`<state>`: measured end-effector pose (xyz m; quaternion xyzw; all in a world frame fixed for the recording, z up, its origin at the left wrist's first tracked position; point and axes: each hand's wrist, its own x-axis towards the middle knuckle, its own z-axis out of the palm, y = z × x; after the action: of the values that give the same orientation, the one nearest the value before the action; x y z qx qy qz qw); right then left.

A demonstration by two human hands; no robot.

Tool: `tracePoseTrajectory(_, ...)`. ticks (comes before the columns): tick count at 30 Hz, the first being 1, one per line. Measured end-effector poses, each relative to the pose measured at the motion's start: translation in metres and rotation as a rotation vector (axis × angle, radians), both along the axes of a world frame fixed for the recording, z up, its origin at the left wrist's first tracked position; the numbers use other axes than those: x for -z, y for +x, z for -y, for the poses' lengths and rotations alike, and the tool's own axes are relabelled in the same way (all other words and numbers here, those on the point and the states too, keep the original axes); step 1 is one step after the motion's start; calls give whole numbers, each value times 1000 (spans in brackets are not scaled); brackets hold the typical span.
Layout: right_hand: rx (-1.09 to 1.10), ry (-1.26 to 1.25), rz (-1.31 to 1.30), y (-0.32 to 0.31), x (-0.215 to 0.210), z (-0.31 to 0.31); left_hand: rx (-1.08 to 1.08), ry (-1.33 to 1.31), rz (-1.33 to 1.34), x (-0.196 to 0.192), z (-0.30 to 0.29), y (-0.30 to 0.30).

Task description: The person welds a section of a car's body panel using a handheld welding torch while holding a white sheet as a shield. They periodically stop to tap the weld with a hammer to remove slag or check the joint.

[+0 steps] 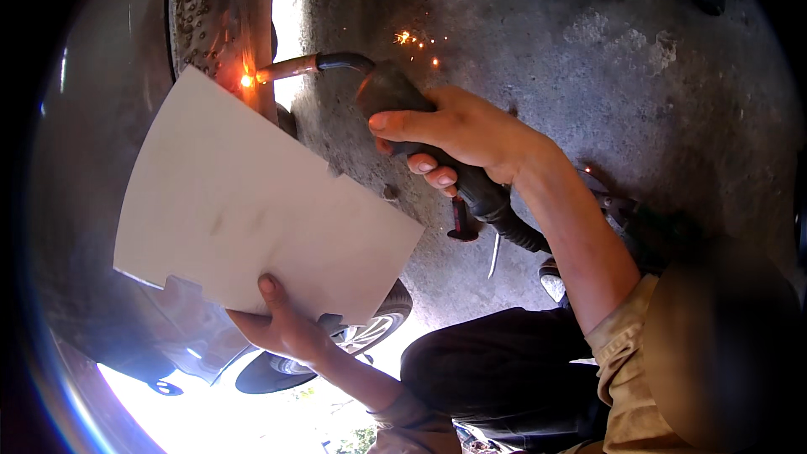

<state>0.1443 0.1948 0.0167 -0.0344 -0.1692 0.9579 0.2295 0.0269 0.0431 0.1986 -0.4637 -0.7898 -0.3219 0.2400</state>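
Note:
My right hand is wrapped round the black handle of a welding torch. The torch's curved neck points left, and its nozzle ends at a bright orange glow on a metal car body edge. A row of small round weld-like bumps runs along that edge above the glow. My left hand grips the lower edge of a stiff pale sheet, thumb on the near face and the other fingers hidden behind. Tilted, the sheet stands just below the glow, its top corner close to it and covering part of the car.
Sparks scatter over the stained concrete floor. A dark, red-edged tool and a thin pale rod are below the torch. The torch's black cable passes behind my right forearm. A car wheel shows beyond my left hand.

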Motion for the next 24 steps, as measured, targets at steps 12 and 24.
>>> tracePoseTrajectory(12, 2, 30, -8, 0, -5, -5, 38, 54, 31, -1, 5, -7)
tracePoseTrajectory(24, 6, 31, -47, -4, -3, -7, 45, 91, 54, -1, 9, -12)
